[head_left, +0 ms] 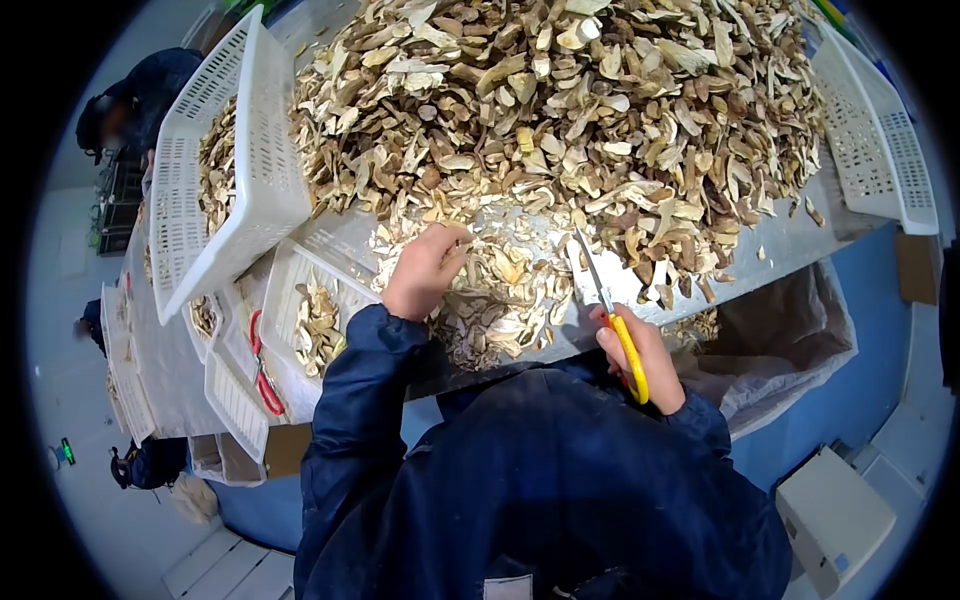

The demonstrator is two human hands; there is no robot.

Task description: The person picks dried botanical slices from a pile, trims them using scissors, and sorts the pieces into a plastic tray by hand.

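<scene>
My right hand [645, 358] is closed around a pair of scissors with yellow handles [632, 362]. Their metal blades point away from me over the table's near edge, beside a small white patch [612, 275]. My left hand [428, 270] has its fingers curled together above a spread of pale dried mushroom slices [505, 300]; what lies between the fingertips is hidden. Just beyond both hands rises a large heap of brown and cream dried mushroom slices [560, 110].
A white slotted basket [270, 150] holding slices stands tilted at left; another white basket [875, 140] is at right. Red-handled scissors [262, 365] lie beside a white tray [285, 290] with slices. A lined bin [800, 330] sits below the edge. Other people [150, 95] are at far left.
</scene>
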